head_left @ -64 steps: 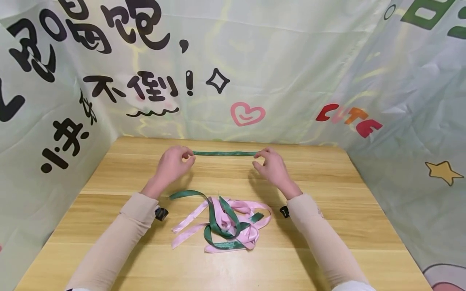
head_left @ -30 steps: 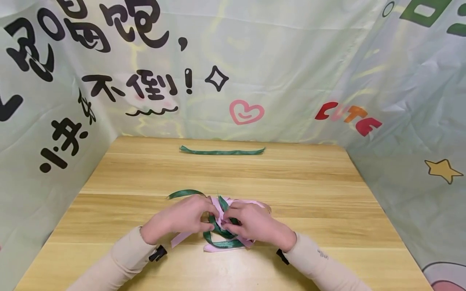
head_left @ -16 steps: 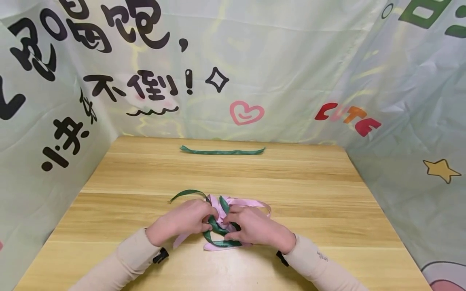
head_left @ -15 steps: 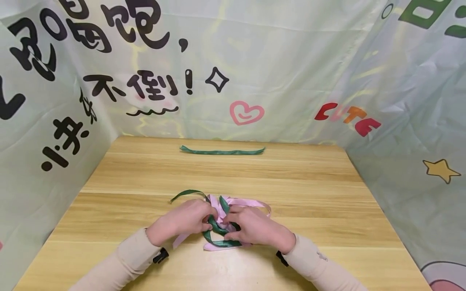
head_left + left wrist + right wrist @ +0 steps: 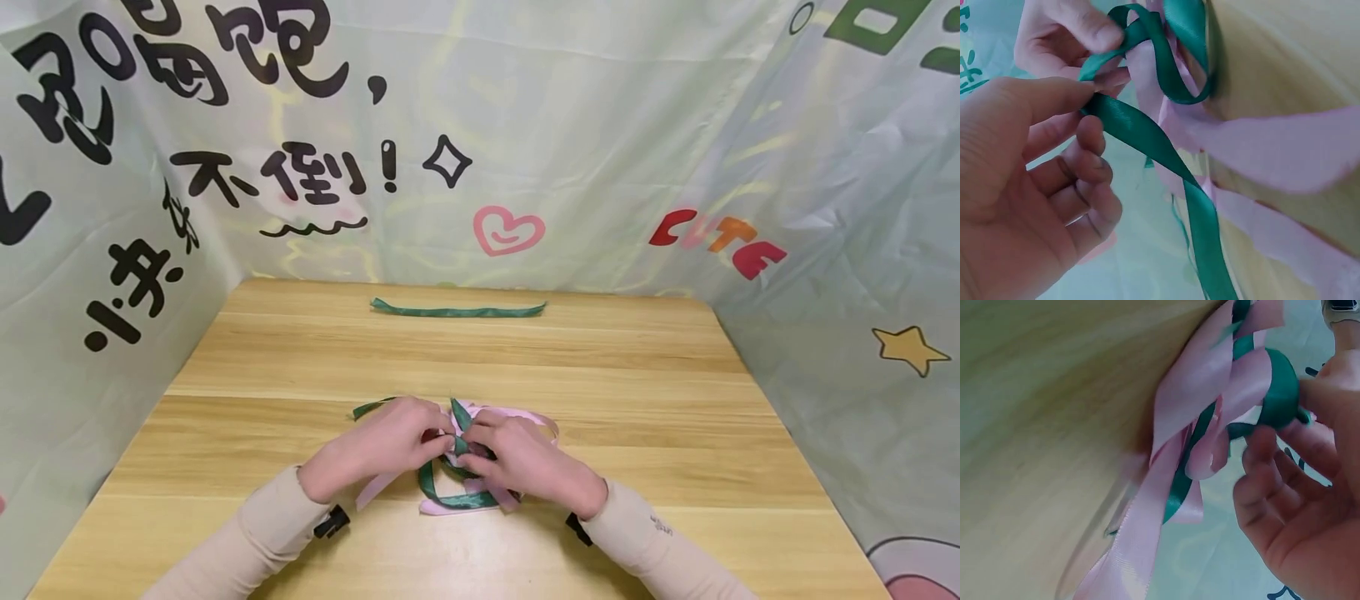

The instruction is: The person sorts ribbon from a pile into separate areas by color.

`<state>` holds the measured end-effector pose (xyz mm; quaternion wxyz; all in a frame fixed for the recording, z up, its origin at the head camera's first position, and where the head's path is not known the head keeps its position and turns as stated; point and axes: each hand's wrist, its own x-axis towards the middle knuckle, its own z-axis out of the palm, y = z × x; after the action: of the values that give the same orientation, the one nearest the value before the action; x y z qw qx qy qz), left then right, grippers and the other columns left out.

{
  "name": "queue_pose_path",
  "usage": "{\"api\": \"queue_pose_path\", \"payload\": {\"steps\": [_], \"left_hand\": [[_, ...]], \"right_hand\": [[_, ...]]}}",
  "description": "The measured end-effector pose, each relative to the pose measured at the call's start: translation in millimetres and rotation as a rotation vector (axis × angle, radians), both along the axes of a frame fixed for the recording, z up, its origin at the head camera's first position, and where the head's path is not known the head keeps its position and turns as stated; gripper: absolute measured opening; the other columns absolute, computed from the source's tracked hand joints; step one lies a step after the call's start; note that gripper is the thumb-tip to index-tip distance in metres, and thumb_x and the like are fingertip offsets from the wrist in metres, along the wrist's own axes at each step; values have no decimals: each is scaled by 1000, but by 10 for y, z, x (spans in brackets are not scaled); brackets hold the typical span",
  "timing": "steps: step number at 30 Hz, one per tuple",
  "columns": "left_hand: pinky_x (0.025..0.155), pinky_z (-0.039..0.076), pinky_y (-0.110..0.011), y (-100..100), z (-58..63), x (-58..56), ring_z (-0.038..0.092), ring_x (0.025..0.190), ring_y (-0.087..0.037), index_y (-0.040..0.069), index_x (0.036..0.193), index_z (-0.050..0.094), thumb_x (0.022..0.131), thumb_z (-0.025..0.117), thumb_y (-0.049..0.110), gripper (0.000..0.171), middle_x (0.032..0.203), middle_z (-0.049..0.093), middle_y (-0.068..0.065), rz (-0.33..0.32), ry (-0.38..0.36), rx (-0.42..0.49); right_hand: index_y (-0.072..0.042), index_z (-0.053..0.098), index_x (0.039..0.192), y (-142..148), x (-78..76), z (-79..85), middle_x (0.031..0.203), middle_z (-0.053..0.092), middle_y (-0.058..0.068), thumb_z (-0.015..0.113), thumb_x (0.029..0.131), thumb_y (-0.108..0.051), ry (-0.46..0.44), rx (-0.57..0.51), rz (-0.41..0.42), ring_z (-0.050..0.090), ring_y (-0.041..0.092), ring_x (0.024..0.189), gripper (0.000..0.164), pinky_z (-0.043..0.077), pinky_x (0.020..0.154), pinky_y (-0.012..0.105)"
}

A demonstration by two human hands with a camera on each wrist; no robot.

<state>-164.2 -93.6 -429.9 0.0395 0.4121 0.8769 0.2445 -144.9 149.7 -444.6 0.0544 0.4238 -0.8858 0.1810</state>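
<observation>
Over a tangled pile of pink ribbon [image 5: 517, 412] and green ribbon [image 5: 459, 501], both hands meet near the table's middle. My left hand [image 5: 390, 437] pinches a length of green ribbon [image 5: 1138, 128] between thumb and forefinger, its other fingers curled loosely below. From the right, my right hand [image 5: 517, 454] holds a loop of the green ribbon [image 5: 1282, 390] between thumb and fingers. Pink strips [image 5: 1194, 394] are wound among the green in the right wrist view. The hands hide the centre of the pile.
A separate green ribbon [image 5: 459, 312] lies stretched straight across the back of the wooden table [image 5: 300, 358]. Printed cloth walls [image 5: 600, 150] enclose the table at the back and both sides. One green end [image 5: 367, 408] sticks out left of the pile.
Both hands let go of the straight green ribbon at the back and came down to the pile. Since then the left hand has lifted a bit of green ribbon between its fingertips.
</observation>
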Motion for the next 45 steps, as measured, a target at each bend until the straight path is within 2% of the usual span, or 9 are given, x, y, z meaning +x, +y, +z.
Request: {"api": "queue_pose_path", "payload": {"steps": [6, 13, 16, 19, 24, 27, 33, 40, 45], "left_hand": [[64, 44, -19, -31, 54, -8, 50, 69, -1, 16, 97, 81, 101, 69, 19, 13, 80, 64, 12, 34, 54, 44], [74, 48, -25, -35, 70, -11, 59, 83, -13, 15, 99, 82, 95, 78, 20, 7, 90, 71, 7, 124, 159, 121], [84, 47, -33, -18, 93, -11, 59, 93, -14, 19, 94, 78, 91, 84, 23, 8, 97, 71, 8, 155, 138, 147], [87, 45, -36, 2, 119, -19, 60, 95, -15, 22, 96, 72, 92, 82, 26, 12, 97, 70, 11, 145, 54, 195], [67, 45, -26, 41, 150, -59, 59, 68, -13, 24, 110, 72, 103, 70, 34, 13, 82, 66, 13, 96, -122, 292], [61, 46, -28, 67, 160, -70, 56, 65, -11, 22, 108, 75, 105, 66, 36, 16, 81, 65, 12, 108, -162, 342], [85, 56, -47, 98, 184, -71, 63, 90, -11, 20, 95, 73, 103, 70, 24, 9, 97, 69, 8, 170, -145, 439], [74, 48, -33, 38, 224, -115, 47, 61, -9, 21, 93, 71, 101, 72, 22, 8, 90, 68, 6, 259, -131, 491], [91, 51, -46, -61, 271, -178, 61, 73, -13, 20, 91, 71, 101, 72, 21, 10, 87, 71, 7, 322, -102, 522]], "right_hand": [[-18, 78, 107, -6, -19, 73, 111, 75, -2, 71, 101, -24, 47, -109, -75, 69, 5, 77, 12, 53, 63, 19], [-10, 78, 104, 8, -83, 106, 105, 75, 3, 72, 99, -12, -11, -326, -104, 49, -2, 63, 8, 44, 56, 15], [-9, 77, 103, 7, -102, 125, 101, 75, 2, 71, 99, -10, -51, -367, -113, 42, -4, 58, 8, 40, 52, 16], [-9, 77, 103, -8, -114, 165, 98, 74, 1, 70, 98, -9, -64, -396, -116, 41, -3, 57, 8, 38, 51, 16], [-9, 77, 103, -54, -127, 240, 91, 72, 1, 70, 96, -8, -11, -424, -128, 47, 5, 65, 9, 41, 57, 19], [-8, 76, 101, -75, -133, 282, 89, 72, 2, 69, 95, -5, 11, -448, -134, 55, 13, 73, 10, 46, 63, 23], [-9, 71, 100, -79, -146, 335, 95, 70, 3, 66, 97, -5, -24, -472, -143, 63, 18, 89, 8, 56, 79, 33], [-9, 69, 103, -18, -215, 366, 98, 70, 6, 66, 96, -5, -20, -496, -176, 67, 21, 94, 9, 57, 80, 40], [-8, 73, 104, 68, -294, 414, 97, 73, 7, 67, 95, -1, 16, -502, -211, 69, 22, 93, 12, 54, 73, 38]]}}
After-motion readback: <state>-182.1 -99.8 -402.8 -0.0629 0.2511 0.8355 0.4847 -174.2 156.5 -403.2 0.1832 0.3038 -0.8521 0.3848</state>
